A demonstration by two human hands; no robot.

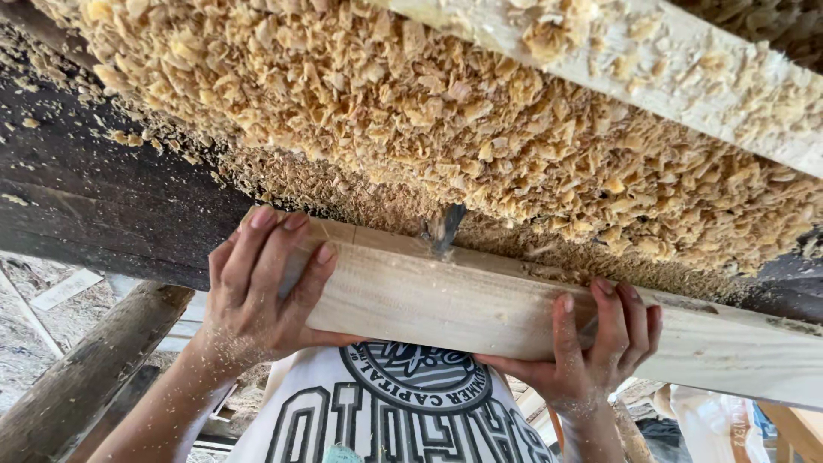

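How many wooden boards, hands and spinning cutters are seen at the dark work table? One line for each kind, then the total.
Wooden boards: 2, the held board and the far board
Hands: 2, left hand and right hand
Spinning cutter: 1
Total: 5

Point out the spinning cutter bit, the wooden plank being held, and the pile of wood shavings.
cutter bit (447,228), head view, on its dark blurred shaft above the plank edge.
wooden plank (446,300), head view, on its pale face between the hands.
wood shavings (411,111), head view, middle of the heap.
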